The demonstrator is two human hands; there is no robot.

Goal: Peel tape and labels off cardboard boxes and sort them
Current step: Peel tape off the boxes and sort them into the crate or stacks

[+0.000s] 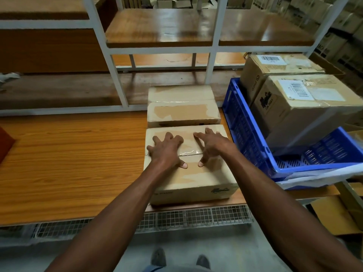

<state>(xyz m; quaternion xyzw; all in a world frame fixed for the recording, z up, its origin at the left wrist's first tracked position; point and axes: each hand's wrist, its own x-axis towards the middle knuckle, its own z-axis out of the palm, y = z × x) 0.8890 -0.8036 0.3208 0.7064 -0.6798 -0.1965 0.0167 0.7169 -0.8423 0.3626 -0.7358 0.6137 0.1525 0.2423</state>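
A: Hands?
B: Left hand [167, 149] and right hand [211, 145], fingers spread, both pressed flat on top of the near cardboard box [188, 173], either side of its clear tape seam [189, 153]; nothing gripped.
A: Box location?
B: Front edge of wooden table [68, 154]. Second cardboard box [182, 107] touching behind it.
A: To the right?
B: Blue crate [255, 146], just beside, holding two labelled boxes [306, 107]
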